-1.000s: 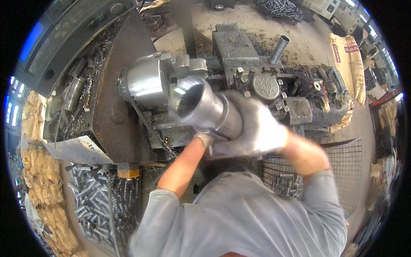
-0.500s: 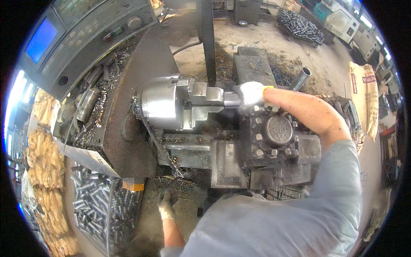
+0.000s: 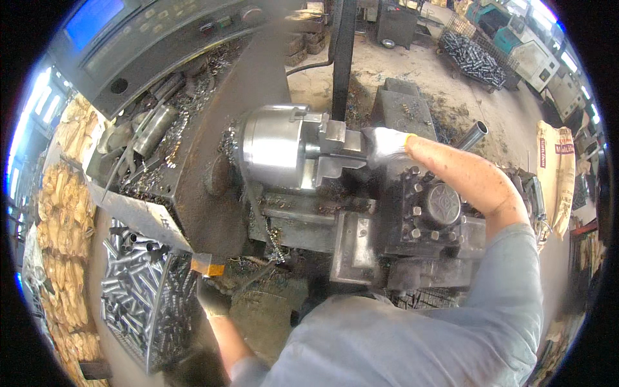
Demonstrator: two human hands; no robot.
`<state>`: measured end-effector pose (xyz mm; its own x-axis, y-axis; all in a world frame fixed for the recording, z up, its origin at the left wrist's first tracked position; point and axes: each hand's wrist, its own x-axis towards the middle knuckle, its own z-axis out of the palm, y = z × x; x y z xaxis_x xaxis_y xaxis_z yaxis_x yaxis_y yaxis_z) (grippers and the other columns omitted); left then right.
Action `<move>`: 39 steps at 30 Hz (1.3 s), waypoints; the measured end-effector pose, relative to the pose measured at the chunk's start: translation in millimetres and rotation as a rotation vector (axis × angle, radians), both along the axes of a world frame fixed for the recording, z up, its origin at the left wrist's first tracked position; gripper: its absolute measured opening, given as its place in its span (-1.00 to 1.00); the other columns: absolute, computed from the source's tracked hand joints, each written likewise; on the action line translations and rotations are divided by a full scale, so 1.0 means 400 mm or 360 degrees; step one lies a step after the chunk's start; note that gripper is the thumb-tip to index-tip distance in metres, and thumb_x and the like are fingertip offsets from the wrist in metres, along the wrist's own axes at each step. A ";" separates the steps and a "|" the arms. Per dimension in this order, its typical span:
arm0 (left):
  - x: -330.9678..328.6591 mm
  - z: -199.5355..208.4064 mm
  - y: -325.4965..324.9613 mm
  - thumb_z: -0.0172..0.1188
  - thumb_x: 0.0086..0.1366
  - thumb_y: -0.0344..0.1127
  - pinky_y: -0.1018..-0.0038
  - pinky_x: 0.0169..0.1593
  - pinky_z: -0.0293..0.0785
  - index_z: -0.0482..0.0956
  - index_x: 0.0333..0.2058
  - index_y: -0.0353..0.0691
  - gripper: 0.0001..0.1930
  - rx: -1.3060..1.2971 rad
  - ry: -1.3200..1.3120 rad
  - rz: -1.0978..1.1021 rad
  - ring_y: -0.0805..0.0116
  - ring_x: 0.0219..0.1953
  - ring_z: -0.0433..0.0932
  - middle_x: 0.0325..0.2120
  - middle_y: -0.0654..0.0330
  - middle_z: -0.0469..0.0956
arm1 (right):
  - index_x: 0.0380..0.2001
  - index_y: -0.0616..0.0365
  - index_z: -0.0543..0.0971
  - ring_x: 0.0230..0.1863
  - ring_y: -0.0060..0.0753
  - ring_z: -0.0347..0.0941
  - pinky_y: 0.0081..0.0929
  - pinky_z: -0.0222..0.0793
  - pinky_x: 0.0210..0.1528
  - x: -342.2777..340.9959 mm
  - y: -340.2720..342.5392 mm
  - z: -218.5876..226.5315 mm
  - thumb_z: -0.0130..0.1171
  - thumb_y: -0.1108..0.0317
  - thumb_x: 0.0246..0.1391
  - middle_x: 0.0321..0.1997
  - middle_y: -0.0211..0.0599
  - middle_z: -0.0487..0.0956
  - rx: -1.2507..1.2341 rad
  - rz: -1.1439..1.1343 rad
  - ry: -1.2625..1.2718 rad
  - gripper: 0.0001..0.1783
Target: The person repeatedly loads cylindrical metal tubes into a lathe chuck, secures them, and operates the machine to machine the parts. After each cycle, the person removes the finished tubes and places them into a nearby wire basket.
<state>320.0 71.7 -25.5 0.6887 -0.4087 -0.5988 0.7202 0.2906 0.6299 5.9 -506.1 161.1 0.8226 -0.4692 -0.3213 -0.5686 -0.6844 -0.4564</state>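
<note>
My right hand (image 3: pixel 389 146), in a white glove with a yellow cuff, is closed at the front of the lathe chuck (image 3: pixel 274 145). It presses close against the chuck jaws (image 3: pixel 342 140), around the end of a metal tube that the glove and the jaws now hide. Down at the lower left, my left hand (image 3: pixel 213 298) wears a dark-palmed, pale-cuffed glove. It is beside the orange-and-clear block on the machine's corner (image 3: pixel 207 266), and its fingers are too dark and blurred to make out.
The tool post (image 3: pixel 442 203) stands below my right forearm. Another tube (image 3: pixel 474 135) leans behind it. A mesh bin of cut tubes (image 3: pixel 138 284) sits at lower left. The control panel (image 3: pixel 167 29) and a chip-strewn ledge (image 3: pixel 187 122) are on the left; a paper sack (image 3: pixel 556 174) stands right.
My right hand has moved up to the jaws, and the stretch of tube that showed between them is hidden. My left hand has swung left toward the bin. The whole view has shifted.
</note>
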 end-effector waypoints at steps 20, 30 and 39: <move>-0.096 0.566 -0.434 0.31 0.31 -0.47 -0.01 0.12 0.60 0.67 0.01 -0.42 -0.70 0.0809 -0.3451 0.0159 -0.21 -0.03 0.68 -0.14 -0.22 0.70 | -0.08 0.27 0.75 -0.03 -0.21 0.78 -0.32 0.68 0.07 -0.335 0.756 0.150 0.37 0.47 0.12 -0.04 -0.05 0.80 -0.0031 -0.0647 -0.1140 -0.72; 0.049 0.928 -1.052 0.20 0.48 -0.12 -0.01 0.11 0.67 -0.18 0.63 -0.07 -0.06 0.1876 -0.3122 -0.0705 -0.18 0.05 0.73 0.18 -0.33 0.59 | 0.11 0.16 0.72 0.04 -0.31 0.75 -0.34 0.63 0.15 -0.409 0.860 -0.102 0.44 0.28 0.20 0.01 -0.12 0.79 0.0742 -0.0663 -0.0837 -0.57; -0.430 0.305 -0.361 0.30 0.38 -0.19 0.12 -0.21 0.67 0.70 -0.13 -0.18 -0.78 0.0886 -0.2815 -0.1493 -0.10 -0.29 0.73 -0.33 -0.09 0.71 | 0.09 0.14 0.72 0.06 -0.28 0.75 -0.34 0.63 0.17 -0.309 0.943 -0.227 0.42 0.23 0.20 0.04 -0.19 0.79 0.0821 -0.0267 -0.0592 -0.58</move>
